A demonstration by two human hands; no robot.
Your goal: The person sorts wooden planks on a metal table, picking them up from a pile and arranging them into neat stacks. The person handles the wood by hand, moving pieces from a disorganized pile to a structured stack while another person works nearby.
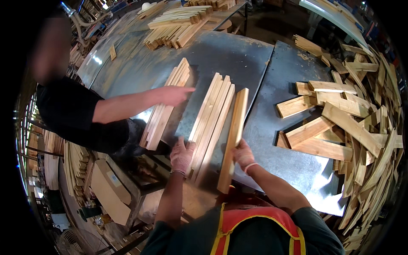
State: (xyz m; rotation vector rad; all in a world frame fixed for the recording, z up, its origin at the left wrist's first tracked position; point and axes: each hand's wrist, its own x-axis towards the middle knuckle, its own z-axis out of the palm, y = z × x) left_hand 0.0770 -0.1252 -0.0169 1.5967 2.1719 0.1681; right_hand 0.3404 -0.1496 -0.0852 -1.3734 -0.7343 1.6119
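Note:
My right hand (244, 156), in a pale pinkish work glove, grips a long wooden board (234, 140) that stands on its narrow edge, tilted slightly. Left of it lies a row of several pale wooden strips (213, 119), side by side, their near ends at the table's front edge. My left hand (182, 156), gloved too, closes on the left side of this row near its close end; its fingers are partly hidden. Farther left is another bundle of strips (163, 112). A co-worker's bare hand (176, 95) reaches over that bundle, one finger pointing to the right.
The dark metal table (229, 51) has a seam right of the board. A large heap of loose boards (340, 114) covers the right side. Stacked strips (178, 27) lie at the far end. The co-worker (80, 110) stands close on the left, above a cardboard piece (110, 191).

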